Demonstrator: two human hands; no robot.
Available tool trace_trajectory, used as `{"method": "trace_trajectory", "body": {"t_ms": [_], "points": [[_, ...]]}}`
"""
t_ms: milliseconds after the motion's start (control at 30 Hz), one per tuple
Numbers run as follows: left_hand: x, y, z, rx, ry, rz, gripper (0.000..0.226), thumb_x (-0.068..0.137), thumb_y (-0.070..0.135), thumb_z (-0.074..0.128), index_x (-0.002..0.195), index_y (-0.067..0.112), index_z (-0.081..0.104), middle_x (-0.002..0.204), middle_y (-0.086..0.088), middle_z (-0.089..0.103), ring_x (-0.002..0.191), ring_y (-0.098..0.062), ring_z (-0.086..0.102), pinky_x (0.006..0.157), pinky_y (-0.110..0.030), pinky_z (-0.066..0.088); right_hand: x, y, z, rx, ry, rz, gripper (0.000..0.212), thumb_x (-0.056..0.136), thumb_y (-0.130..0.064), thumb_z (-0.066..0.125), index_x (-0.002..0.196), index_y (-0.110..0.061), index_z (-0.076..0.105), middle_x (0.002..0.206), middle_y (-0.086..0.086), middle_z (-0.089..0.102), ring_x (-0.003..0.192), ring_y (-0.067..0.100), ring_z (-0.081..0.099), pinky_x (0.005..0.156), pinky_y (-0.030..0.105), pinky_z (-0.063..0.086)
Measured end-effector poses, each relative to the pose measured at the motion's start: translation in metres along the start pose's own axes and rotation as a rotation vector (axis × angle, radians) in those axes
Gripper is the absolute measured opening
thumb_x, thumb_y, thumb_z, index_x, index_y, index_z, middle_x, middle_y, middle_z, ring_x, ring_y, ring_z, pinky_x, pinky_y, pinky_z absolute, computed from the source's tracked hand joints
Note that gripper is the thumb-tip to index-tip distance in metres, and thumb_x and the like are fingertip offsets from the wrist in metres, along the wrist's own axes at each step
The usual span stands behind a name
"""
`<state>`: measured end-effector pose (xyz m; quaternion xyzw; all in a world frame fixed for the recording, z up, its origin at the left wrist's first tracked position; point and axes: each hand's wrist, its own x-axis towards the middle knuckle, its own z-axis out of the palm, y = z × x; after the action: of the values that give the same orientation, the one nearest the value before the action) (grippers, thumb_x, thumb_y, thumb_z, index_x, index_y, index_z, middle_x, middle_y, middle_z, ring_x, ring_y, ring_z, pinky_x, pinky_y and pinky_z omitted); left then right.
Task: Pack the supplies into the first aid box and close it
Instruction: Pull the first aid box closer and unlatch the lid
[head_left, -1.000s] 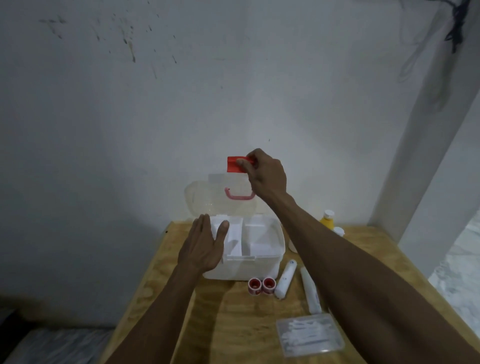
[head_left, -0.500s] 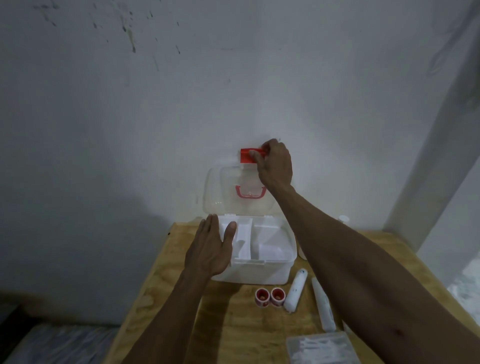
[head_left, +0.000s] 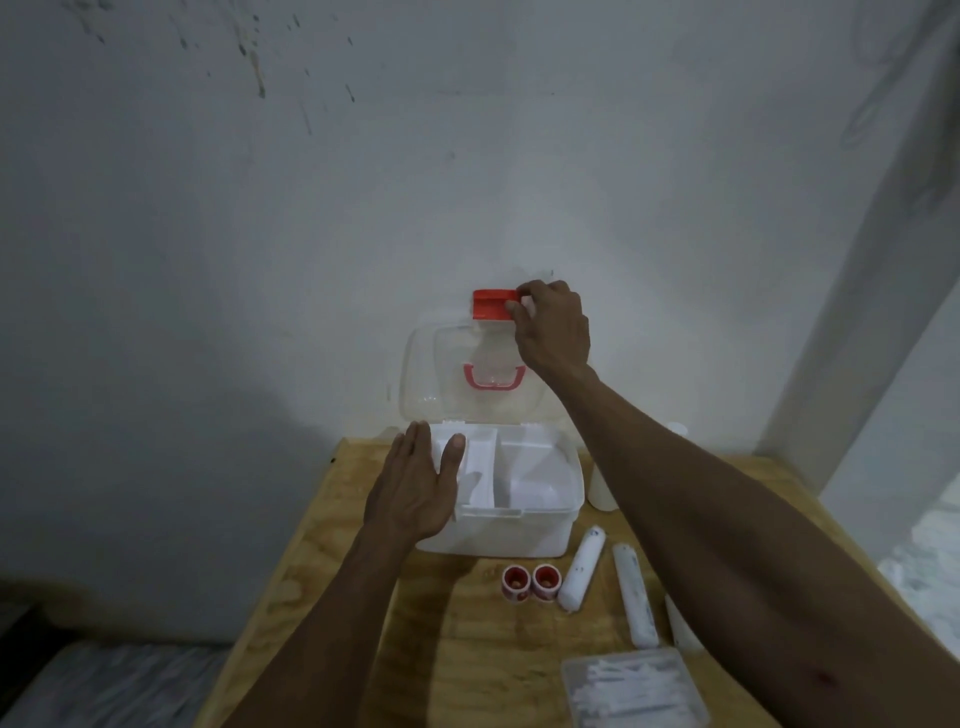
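A white first aid box (head_left: 498, 525) is sitting open on a wooden tabletop (head_left: 332, 551), close to a pale wall (head_left: 208, 260). Its clear lid (head_left: 441, 379) is standing up at the back, with a pink handle (head_left: 492, 378) on it.

The left hand (head_left: 415, 488) is lying flat on the left side of the box. Its fingers are spread a little and it is not gripping anything. The thumb is reaching over the rim, above the white tray (head_left: 519, 473) inside the box.

The right hand (head_left: 553, 327) is reaching up past the box. It is pinching the red latch (head_left: 491, 305) at the top edge of the lid, between thumb and fingers.

The supplies are lying on the tabletop, nearer to the person than the box and under the right arm. Two small red and white rolls (head_left: 531, 582) are sitting side by side, just in front of the box. Just to their right, two white rolls (head_left: 582, 568) are lying long ways. A clear flat case (head_left: 631, 688) is lying nearest the person, and it may be holding white sticks, but it is blurry. A white bottle (head_left: 602, 488) is standing right of the box, partly hidden by the right arm.
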<state>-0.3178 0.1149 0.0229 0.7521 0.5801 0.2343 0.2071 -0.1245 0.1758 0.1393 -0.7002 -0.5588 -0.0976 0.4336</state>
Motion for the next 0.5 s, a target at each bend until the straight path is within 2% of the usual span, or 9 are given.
{"method": "trace_trajectory", "body": {"t_ms": [100,233,333,500], "points": [[0.003,-0.003,0.001,-0.005,-0.005,0.001,0.08,0.091,0.067,0.013,0.154,0.017,0.012,0.163,-0.003,0.017,0.15,-0.022,0.016,0.119,-0.044,0.019,-0.001,0.002,-0.004,0.021,-0.026,0.009,0.036,0.096,-0.038,0.055,0.126,-0.019,0.06,0.123,0.009,0.062,0.113,0.028,0.057,0.094,0.045,0.049],[0.004,-0.005,0.002,-0.003,-0.009,0.006,0.082,0.091,0.067,0.012,0.155,0.015,0.012,0.164,-0.004,0.015,0.151,-0.021,0.014,0.12,-0.042,0.015,-0.011,0.004,-0.016,0.096,-0.029,0.026,0.039,0.095,-0.04,0.056,0.129,-0.022,0.057,0.124,0.008,0.061,0.115,0.026,0.055,0.095,0.042,0.048],[0.005,-0.007,0.002,0.005,-0.018,0.016,0.086,0.09,0.07,0.01,0.155,0.014,0.013,0.164,-0.004,0.014,0.151,-0.02,0.013,0.121,-0.042,0.014,-0.033,0.009,-0.034,0.181,-0.008,0.017,0.034,0.093,-0.037,0.059,0.124,-0.022,0.06,0.114,0.005,0.065,0.104,0.019,0.06,0.091,0.039,0.051],[0.007,-0.01,0.004,0.019,0.002,0.017,0.088,0.089,0.073,0.01,0.154,0.015,0.018,0.163,-0.006,0.018,0.15,-0.024,0.018,0.121,-0.046,0.017,-0.089,0.019,-0.07,0.254,-0.003,0.009,0.027,0.092,-0.031,0.062,0.114,-0.016,0.067,0.101,0.002,0.07,0.089,0.013,0.064,0.082,0.025,0.049]]}}
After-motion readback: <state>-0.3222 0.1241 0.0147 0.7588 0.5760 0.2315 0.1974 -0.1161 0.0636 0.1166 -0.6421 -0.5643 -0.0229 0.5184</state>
